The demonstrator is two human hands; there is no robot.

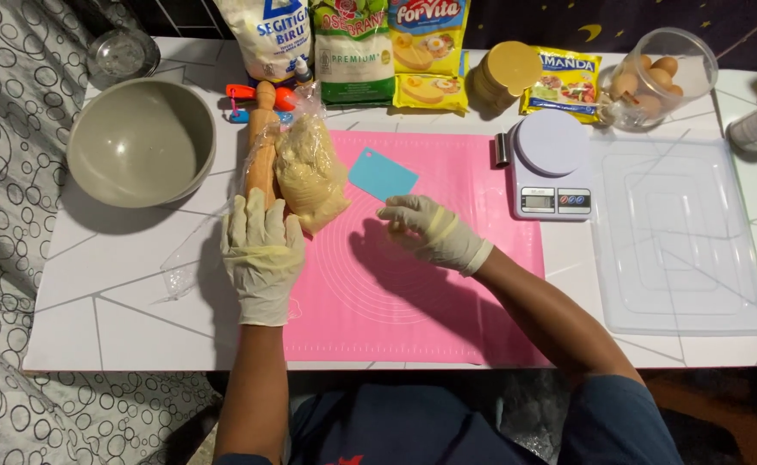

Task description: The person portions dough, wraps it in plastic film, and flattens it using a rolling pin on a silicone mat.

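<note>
L hand (263,255), gloved, flat & open on wooden rolling pin (263,146) + clear plastic wrap (191,258) at pink mat (421,258) edge, grips nothing. Dough lump (311,175) in plastic just beside, touching L fingers. R hand (433,231), gloved, hovers over mat, fingers loosely curled, empty. Blue scraper (382,175) near R fingertips. Grey bowl (142,142) left on worktop (120,319), kitchen scale (550,168) right.

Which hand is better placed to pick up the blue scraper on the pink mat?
Probably the right hand: it hovers just below the blue scraper, empty. The left hand rests by the bagged dough and rolling pin, farther off.
</note>
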